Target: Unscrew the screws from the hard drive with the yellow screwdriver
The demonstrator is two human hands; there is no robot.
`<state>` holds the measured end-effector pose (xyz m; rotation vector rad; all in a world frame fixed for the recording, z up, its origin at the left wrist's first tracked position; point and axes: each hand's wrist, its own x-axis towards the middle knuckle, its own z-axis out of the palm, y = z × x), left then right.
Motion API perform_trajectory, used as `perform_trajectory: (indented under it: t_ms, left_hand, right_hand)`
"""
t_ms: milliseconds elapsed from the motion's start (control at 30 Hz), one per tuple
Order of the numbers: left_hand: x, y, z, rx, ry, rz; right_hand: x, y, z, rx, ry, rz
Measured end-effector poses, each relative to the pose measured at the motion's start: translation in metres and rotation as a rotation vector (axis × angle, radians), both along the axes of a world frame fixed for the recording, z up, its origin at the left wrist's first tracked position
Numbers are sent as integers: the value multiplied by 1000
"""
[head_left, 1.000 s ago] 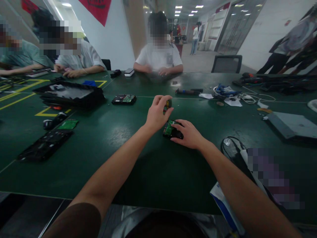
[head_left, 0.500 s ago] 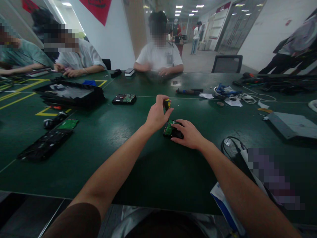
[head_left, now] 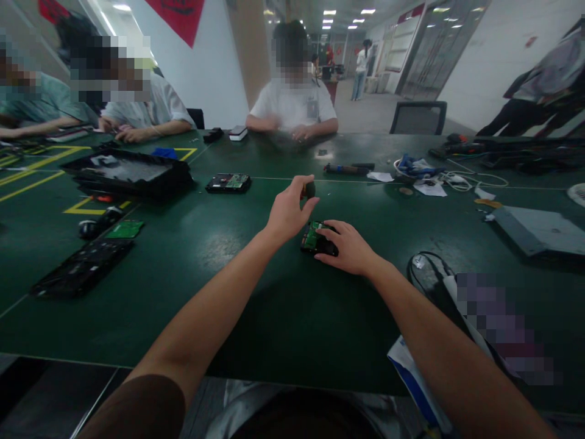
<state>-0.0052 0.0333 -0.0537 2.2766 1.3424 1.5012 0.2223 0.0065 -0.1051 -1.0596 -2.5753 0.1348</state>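
Observation:
My left hand (head_left: 289, 210) is closed around the dark handle of a screwdriver (head_left: 309, 189), held upright over a small black device with a green circuit board (head_left: 314, 239) on the green table (head_left: 274, 305). My right hand (head_left: 350, 247) lies on the right side of that device with fingers curled on it, holding it down. The screwdriver's tip is hidden behind my left hand.
A second opened device (head_left: 228, 182) lies further back, a black tray (head_left: 128, 174) at the left, a green board (head_left: 125, 229) and a black panel (head_left: 82, 268) near it. Cables and tools (head_left: 425, 174) sit at the right, a grey box (head_left: 539, 228) beyond. Several people sit opposite.
My left fingers have turned on the screwdriver handle; its yellow band no longer shows. The right hand and the device have stayed in place.

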Motion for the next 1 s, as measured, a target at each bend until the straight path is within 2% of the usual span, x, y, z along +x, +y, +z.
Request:
perform_trajectory:
  t_ms: [167,367,600,1000]
  left_hand:
    - [3,0,-5,-31,-118,-10]
    - [4,-4,0,-34,-94,-75]
    - [0,-6,6,72,64,16]
    - [-2,-1,-1,54,36,89]
  right_hand:
    - [0,0,1,-1,-1,-1]
    - [0,0,-1,-2,-6,-11]
    - [0,0,-1,-7,-6,-12]
    - [1,0,-1,-11,12,-5]
